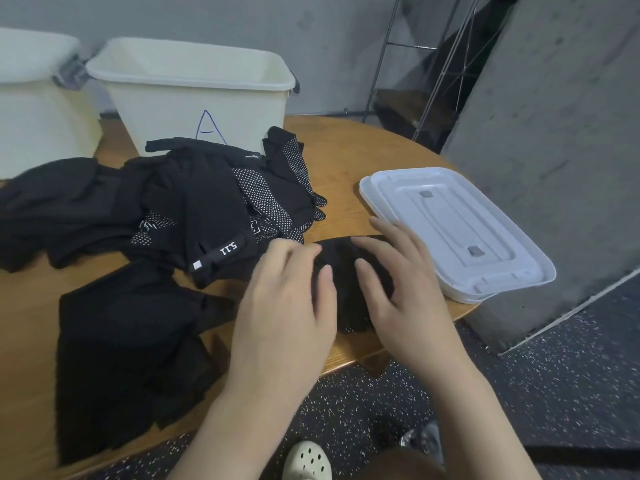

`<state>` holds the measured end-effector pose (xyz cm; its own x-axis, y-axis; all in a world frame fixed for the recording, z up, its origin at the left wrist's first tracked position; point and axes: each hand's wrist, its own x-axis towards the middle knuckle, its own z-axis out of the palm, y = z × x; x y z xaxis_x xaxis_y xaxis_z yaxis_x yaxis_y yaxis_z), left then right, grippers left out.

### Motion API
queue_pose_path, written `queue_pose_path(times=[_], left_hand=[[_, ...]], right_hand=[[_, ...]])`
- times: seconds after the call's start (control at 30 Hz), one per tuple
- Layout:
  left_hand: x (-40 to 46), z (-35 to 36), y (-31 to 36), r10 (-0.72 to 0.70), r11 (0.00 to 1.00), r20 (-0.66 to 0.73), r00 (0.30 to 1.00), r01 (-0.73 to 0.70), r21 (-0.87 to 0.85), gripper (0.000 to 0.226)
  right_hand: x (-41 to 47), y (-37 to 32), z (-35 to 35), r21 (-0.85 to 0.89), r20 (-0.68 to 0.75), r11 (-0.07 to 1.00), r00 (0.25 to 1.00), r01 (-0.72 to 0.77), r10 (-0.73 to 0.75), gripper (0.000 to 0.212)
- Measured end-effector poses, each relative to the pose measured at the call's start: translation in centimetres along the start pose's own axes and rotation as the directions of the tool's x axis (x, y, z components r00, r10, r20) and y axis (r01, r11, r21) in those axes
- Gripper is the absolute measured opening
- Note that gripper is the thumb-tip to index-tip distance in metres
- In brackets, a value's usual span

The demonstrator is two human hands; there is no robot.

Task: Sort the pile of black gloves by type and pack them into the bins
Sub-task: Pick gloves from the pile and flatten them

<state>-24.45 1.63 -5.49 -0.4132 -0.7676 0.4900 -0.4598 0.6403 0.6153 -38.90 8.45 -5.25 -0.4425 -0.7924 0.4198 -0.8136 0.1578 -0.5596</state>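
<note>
So the round wooden tabletop (363, 147) carried everything, and the biggest items on it were two cream bins at the back: one marked "A" (194, 98) and another bin (31, 98) to its left, partly cut off by the frame. Both sat right behind the mess, I'd guess so sorted gloves could just get dropped in. I couldn't see inside either one.

In front of them sprawled the pile of black gloves (166, 209), a mix of plain ones and dotted-palm ones, one with a "5.11" tag. A flatter stack of black gloves (128, 358) lay nearer the front edge, apart from the pile, probably one type already separated out. A white lid (460, 233) lay upside down off to the right, out of the way.

The left hand (287, 303) and right hand (405, 285) were both flat, fingers spread, pressing on a single black glove (341, 268) between them, looks like smoothing it to check its type.
</note>
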Motion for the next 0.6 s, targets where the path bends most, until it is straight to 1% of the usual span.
queue_pose_path(times=[0.03, 0.07, 0.17, 0.23, 0.33, 0.47, 0.53, 0.6], left_hand=[[-0.1, 0.5, -0.1, 0.044, 0.999, 0.043, 0.998, -0.044, -0.005, 0.035], [-0.2, 1.0, -0.2, 0.060, 0.998, 0.105, 0.993, -0.059, -0.016, 0.042], [-0.4, 2.4, -0.7, 0.056, 0.998, 0.290, 0.955, -0.061, 0.008, 0.066], [-0.5, 2.7, -0.8, 0.072, 0.995, 0.335, 0.939, -0.091, 0.042, 0.067], [-0.5, 2.7, -0.8, 0.081, 0.990, 0.362, 0.929, -0.116, 0.077, 0.065], [-1.1, 1.8, -0.8, 0.113, 0.975, 0.378, 0.919, -0.177, 0.137, 0.072], [-1.9, 0.8, -0.8, 0.139, 0.971, 0.380, 0.914, -0.201, 0.128, 0.060], [-2.8, -0.9, -0.7, 0.148, 0.964, 0.372, 0.917, -0.217, 0.151, 0.053]], right_hand=[[0.0, 0.1, 0.2, 0.001, 0.041, 1.000, 0.999, -0.010, 0.010, 0.039], [-0.2, 0.3, 0.4, -0.002, 0.084, 1.000, 0.996, -0.026, 0.026, 0.042], [-0.7, 1.0, 0.7, 0.014, 0.224, 0.995, 0.970, -0.099, 0.093, 0.050], [-0.9, 1.2, 0.8, 0.012, 0.274, 0.989, 0.952, -0.148, 0.139, 0.055], [-0.8, 0.9, 0.9, -0.030, 0.282, 0.985, 0.944, -0.172, 0.174, 0.057], [-1.0, 0.3, 0.9, -0.098, 0.264, 0.983, 0.948, -0.157, 0.178, 0.055], [-1.2, 0.0, 0.6, -0.119, 0.238, 0.982, 0.955, -0.150, 0.174, 0.054], [-1.3, -0.6, 0.1, -0.128, 0.165, 0.983, 0.975, -0.131, 0.151, 0.050]])
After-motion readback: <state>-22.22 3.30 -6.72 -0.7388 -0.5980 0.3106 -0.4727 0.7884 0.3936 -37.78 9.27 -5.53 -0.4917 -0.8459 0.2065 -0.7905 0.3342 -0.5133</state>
